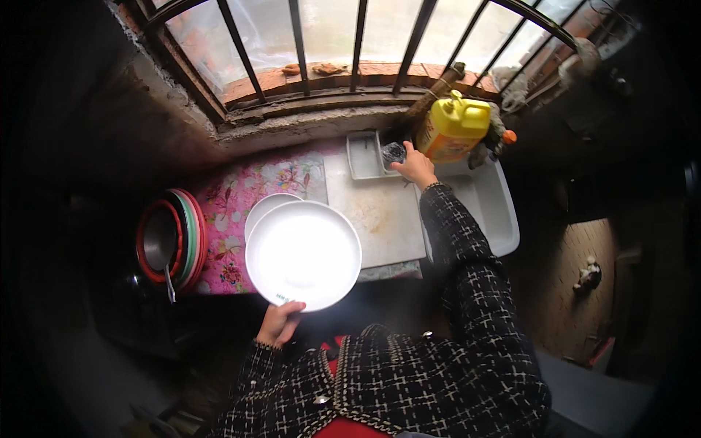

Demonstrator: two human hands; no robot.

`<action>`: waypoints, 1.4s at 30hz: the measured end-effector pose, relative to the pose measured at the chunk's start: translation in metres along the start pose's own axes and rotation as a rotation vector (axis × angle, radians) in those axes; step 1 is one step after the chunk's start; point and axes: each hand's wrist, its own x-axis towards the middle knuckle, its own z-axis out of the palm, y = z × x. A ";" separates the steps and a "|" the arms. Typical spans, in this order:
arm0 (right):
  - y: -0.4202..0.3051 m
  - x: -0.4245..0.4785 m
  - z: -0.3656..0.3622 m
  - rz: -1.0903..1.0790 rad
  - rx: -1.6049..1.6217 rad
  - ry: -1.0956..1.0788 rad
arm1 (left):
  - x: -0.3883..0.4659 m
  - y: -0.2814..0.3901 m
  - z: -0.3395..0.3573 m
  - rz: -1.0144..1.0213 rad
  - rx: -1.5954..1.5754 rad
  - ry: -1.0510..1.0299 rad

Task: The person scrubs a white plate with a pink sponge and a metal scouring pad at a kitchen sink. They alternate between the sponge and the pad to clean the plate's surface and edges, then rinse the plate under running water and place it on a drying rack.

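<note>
A white round plate (304, 254) is tilted up in my left hand (279, 324), which grips its lower rim with the thumb on the inner face. Behind it, a second white dish (269, 211) shows partly on the pink floral cloth (227, 219). My right hand (418, 167) reaches to a shallow divided tray (364, 159) near the window, thumb and finger spread around a dark, shiny scrubber-like bundle (394, 153). Whether the fingers press on it I cannot tell. A yellow jug (457, 123) with a handle stands just beyond that hand.
A pale board (378, 219) lies on the table. At right, a white basin (493, 213) sits under my forearm. Stacked colored basins (189, 241) stand at the left edge. Window bars (358, 44) rise behind; a black-and-white animal (590, 275) is on the floor at right.
</note>
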 end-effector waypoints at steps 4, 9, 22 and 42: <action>0.004 0.037 0.019 0.066 -0.262 0.060 | -0.028 0.010 0.008 0.054 -0.088 -0.018; 0.016 0.034 0.049 0.033 -0.242 0.132 | -0.029 0.007 0.009 0.039 -0.101 0.009; -0.059 -0.201 -0.069 -0.414 0.024 0.150 | 0.064 0.012 0.087 -0.186 0.133 -0.476; 0.062 -0.234 -0.084 -0.578 0.261 0.092 | 0.059 -0.081 0.238 -0.159 0.314 -0.375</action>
